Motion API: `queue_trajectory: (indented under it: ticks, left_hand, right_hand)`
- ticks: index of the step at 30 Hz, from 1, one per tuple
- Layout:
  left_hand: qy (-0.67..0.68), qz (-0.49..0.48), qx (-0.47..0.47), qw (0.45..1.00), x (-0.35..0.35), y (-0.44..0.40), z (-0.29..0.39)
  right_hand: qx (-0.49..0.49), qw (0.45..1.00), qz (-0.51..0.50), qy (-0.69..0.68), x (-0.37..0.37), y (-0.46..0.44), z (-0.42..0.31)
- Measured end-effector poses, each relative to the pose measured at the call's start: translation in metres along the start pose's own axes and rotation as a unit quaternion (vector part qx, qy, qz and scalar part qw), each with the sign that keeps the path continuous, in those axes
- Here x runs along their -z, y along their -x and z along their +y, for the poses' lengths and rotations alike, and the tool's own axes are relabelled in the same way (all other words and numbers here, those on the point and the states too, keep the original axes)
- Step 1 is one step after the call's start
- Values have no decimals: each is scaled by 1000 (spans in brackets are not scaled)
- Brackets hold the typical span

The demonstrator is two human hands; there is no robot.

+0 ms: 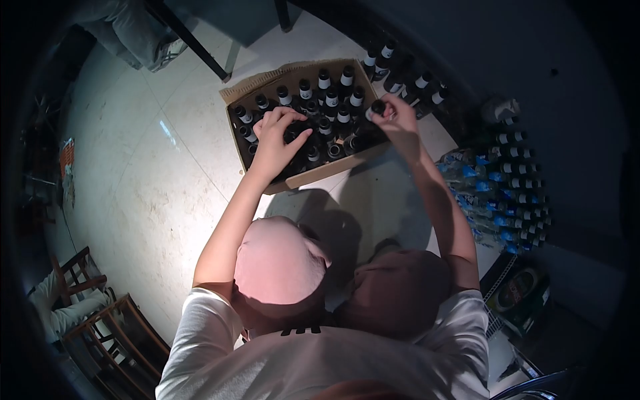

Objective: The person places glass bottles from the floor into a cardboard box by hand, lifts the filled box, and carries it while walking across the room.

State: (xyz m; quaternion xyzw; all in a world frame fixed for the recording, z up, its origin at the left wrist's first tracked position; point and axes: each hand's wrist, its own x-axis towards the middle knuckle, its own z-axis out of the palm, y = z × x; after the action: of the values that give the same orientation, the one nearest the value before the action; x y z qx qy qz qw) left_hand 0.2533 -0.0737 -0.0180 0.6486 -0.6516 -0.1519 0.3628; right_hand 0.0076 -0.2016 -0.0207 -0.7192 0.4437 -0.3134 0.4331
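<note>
A cardboard box [327, 172] on the floor holds many dark bottles with pale neck labels. Over the left part of the box is my left hand [281, 137], thumb and fingers curved around a gap above dark bottle tops, with nothing clearly held. My right hand [398, 120] grips the neck of a dark bottle [375, 109] at the box's right edge; the lower part of that bottle is hard to make out. Inside the box, a labelled bottle [347, 76] stands near the far right corner.
More dark bottles [423, 81] stand beyond the box. Several rows of bottles [510, 183], some with blue labels, are at the right. A green case [522, 291] lies lower right. Wooden chair [117, 333] at lower left; another person's legs [130, 30] at upper left.
</note>
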Motion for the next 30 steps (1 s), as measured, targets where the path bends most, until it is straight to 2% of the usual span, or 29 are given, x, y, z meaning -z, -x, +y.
queue_trajectory:
  ticks: [1, 2, 3, 6, 8, 10, 12, 14, 16, 22, 25, 30]
  left_hand:
    - [0, 0, 2, 1000, -1, 1, 0]
    - [-1, -3, 4, 1000, -1, 0, -2]
    - [0, -7, 12, 1000, -1, 1, -1]
    - [0, -10, 15, 1000, -3, -2, -2]
    - [2, -11, 16, 1000, -5, -3, -2]
    - [-3, -11, 10, 1000, -6, -3, -1]
    - [-7, -10, 11, 1000, -7, -3, -3]
    - [-13, -9, 12, 1000, -7, -2, -5]
    - [-6, -7, 23, 1000, -6, -2, -7]
    - [1, -6, 26, 1000, -4, -2, -7]
    - [0, -4, 34, 999, -2, -2, -9]
    - [1, 0, 45, 999, -1, 4, -18]
  right_hand:
    - [-5, 999, 34, -41, 8, 1, -7]
    - [35, 997, 67, -20, 18, -7, -8]
    - [15, 995, 94, 5, 29, -10, -32]
    - [19, 991, 125, -49, 55, -13, -86]
    - [80, 986, 146, -15, 65, -19, -92]
    - [87, 983, 160, -18, 67, -22, -93]
    - [91, 976, 195, -10, 65, -30, -81]
    - [51, 974, 213, 57, 61, -41, -51]
    - [81, 972, 204, 83, 56, -55, -3]
    - [38, 984, 131, 113, 39, -80, 96]
    - [-11, 981, 149, 123, 30, -81, 115]
    - [-13, 981, 150, 119, 21, -81, 134]
